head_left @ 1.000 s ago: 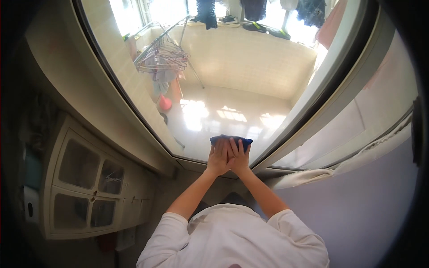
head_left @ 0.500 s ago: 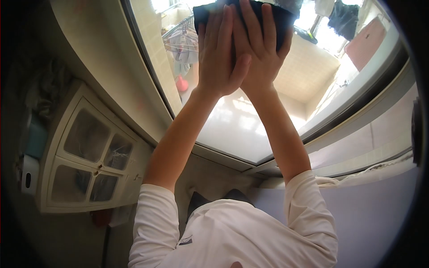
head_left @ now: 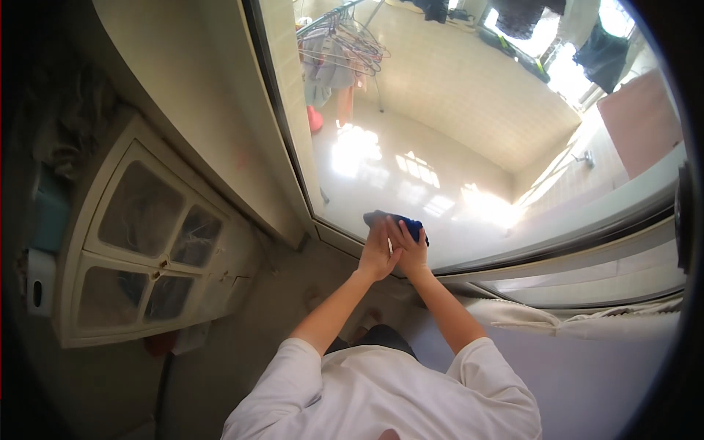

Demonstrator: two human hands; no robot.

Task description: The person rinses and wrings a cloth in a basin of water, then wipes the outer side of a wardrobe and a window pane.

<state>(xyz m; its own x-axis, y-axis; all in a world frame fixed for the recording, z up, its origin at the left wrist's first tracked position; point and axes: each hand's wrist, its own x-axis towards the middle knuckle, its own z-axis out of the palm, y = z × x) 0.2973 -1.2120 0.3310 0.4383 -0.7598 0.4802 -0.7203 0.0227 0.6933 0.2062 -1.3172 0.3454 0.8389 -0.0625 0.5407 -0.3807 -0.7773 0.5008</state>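
Blue cloth (head_left: 400,221) is sitting low on the glass door (head_left: 440,147), right near its bottom edge by the frame, and both hands are flattened on top of it. Left hand (head_left: 378,253) and right hand (head_left: 411,251) are overlapping, fingers laid out together, pushing the cloth against the pane rather than pinching it. Arms are stretching straight out from a white t-shirt (head_left: 381,396).

How far along? Honestly hard to say. The glass is looking pretty clear across the middle and upper part, with sun glare bouncing off it, so I can't pick out streaks or dirty patches either way. My guess is the bottom strip is what's being worked on now, and the corners down by the door frame (head_left: 293,183) could be left, but that's a judgement call.

Room-wise: through the pane a tiled balcony floor (head_left: 469,95) is catching bright sun patches. A drying rack with hangers (head_left: 345,48) is standing toward the upper left edge of the glass, with something red (head_left: 314,119) at its foot, and dark clothes (head_left: 601,55) are hanging by the upper right corner. On the inside, a cream cabinet with glazed panels (head_left: 147,242) is standing to the left of the door, and a pale curtain (head_left: 572,323) is bunching along the right side below the frame.
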